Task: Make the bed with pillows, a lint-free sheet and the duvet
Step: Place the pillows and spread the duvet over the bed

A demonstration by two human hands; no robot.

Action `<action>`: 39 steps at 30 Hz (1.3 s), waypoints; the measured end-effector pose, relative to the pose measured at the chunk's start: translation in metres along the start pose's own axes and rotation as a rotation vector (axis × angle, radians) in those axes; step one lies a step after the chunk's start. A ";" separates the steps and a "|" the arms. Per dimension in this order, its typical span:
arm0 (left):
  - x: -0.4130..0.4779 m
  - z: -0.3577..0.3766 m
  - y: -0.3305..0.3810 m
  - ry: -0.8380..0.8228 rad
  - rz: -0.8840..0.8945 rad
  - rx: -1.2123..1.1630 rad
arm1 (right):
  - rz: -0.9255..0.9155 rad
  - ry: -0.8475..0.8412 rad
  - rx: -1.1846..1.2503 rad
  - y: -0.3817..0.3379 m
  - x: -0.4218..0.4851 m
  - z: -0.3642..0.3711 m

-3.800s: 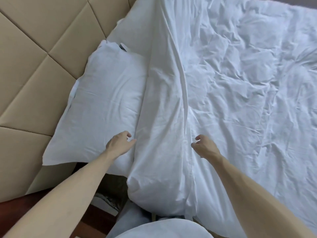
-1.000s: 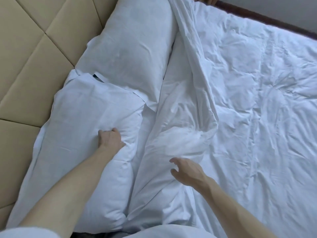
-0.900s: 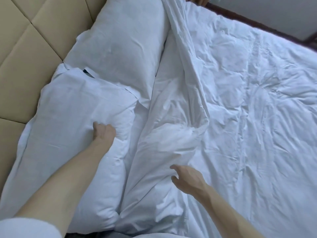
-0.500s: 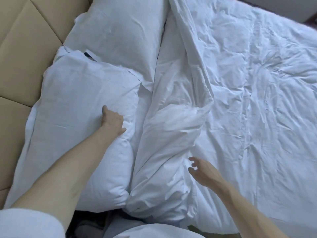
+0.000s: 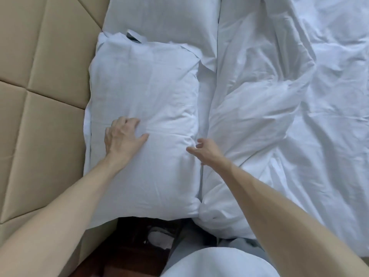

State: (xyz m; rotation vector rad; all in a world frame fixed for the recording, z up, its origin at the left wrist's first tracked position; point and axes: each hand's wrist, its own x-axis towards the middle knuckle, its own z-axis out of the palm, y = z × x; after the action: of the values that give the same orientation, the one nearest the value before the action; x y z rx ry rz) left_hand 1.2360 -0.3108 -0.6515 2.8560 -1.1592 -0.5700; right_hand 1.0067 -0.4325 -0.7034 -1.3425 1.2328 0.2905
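Note:
A white pillow [image 5: 145,92] lies flat against the beige headboard. My left hand [image 5: 121,138] presses down on its near left part, fingers spread. My right hand [image 5: 205,151] hovers at the pillow's right edge with fingers loosely apart, holding nothing. A second white pillow [image 5: 159,17] lies beyond the first, partly under its far edge. The crumpled white duvet [image 5: 279,116] covers the bed to the right, its bunched edge lying alongside the near pillow.
The padded beige headboard [image 5: 40,86] fills the left side. Dark wooden floor [image 5: 129,256] and a dark gap with some object show below the pillow's near edge. My light clothing [image 5: 215,264] is at the bottom.
My left hand slid leftward across the near pillow and now lies flat on it. My right hand left the duvet and moved over to the pillow's right edge.

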 end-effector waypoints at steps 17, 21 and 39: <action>-0.009 0.034 -0.102 -0.049 -0.539 -0.354 | -0.049 0.116 -0.385 -0.029 0.020 0.008; -0.011 0.038 -0.091 -0.091 -0.505 -0.255 | -0.066 0.160 -0.402 -0.015 -0.003 -0.006; -0.011 -0.007 -0.050 -0.209 -0.236 -0.075 | 0.002 0.085 -0.189 -0.030 -0.037 -0.051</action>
State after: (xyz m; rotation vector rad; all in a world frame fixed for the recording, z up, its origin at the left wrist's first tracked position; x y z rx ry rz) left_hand 1.2644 -0.2680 -0.6481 2.9439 -0.8012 -0.9196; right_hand 0.9894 -0.4663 -0.6454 -1.5287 1.3027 0.3622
